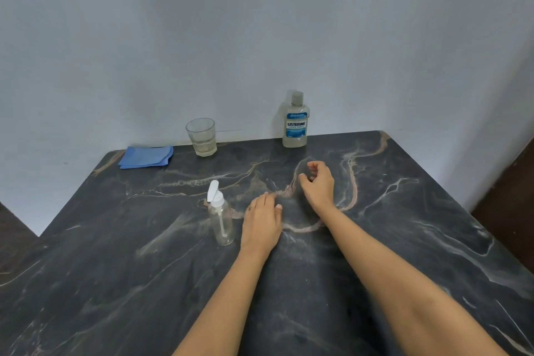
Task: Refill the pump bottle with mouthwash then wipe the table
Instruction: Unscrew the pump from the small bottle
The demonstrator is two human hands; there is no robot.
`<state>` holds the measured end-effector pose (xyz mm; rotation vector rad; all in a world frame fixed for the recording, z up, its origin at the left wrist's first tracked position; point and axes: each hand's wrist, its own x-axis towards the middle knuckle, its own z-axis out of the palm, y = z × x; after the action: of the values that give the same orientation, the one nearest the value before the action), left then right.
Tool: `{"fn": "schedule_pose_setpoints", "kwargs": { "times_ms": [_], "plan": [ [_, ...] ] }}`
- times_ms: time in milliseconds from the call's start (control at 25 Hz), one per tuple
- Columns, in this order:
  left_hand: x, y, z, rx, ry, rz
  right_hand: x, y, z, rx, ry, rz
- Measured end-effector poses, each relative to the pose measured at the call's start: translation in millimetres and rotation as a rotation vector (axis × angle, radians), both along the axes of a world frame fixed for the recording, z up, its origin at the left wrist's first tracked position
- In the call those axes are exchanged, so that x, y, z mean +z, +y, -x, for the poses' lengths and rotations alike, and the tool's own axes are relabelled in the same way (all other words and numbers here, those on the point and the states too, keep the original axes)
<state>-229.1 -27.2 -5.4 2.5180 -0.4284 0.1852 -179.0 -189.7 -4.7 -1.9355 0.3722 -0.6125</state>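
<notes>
A clear pump bottle (pixel 222 220) with a white pump head stands mid-table and looks empty. My left hand (pixel 262 220) lies palm down just right of it, a small gap between them, holding nothing. My right hand (pixel 317 183) hovers farther back with fingers curled loosely and nothing in them. A capped mouthwash bottle (pixel 295 121) with a blue label stands at the back edge, beyond my right hand. A folded blue cloth (pixel 146 156) lies at the back left corner.
A glass tumbler (pixel 201 137) with a little liquid stands at the back between cloth and mouthwash. The dark marble table (pixel 404 225) meets a pale wall behind. The table's edges run down at the left and at the right.
</notes>
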Motion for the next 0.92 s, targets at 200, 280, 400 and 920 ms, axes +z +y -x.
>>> {"fn": "schedule_pose_setpoints", "kwargs": {
  "times_ms": [200, 280, 400, 920],
  "plan": [
    [-13.7, -2.9, -5.2, 0.091, -0.021, -0.026, 3.3, -29.1, -66.3, -0.029, 0.038, -0.011],
    [-14.8, -3.4, -6.9, 0.095, -0.047, -0.033, 3.6, -29.7, -93.2, -0.009, 0.049, 0.012],
    [-16.8, -3.5, -7.3, 0.101, -0.069, -0.039, 6.5, -12.8, -128.7, -0.072, 0.035, 0.013],
    [-14.8, -2.1, -5.3, 0.087, -0.076, -0.041, 15.1, -6.6, -133.2, -0.199, 0.022, 0.051]
  ]
}}
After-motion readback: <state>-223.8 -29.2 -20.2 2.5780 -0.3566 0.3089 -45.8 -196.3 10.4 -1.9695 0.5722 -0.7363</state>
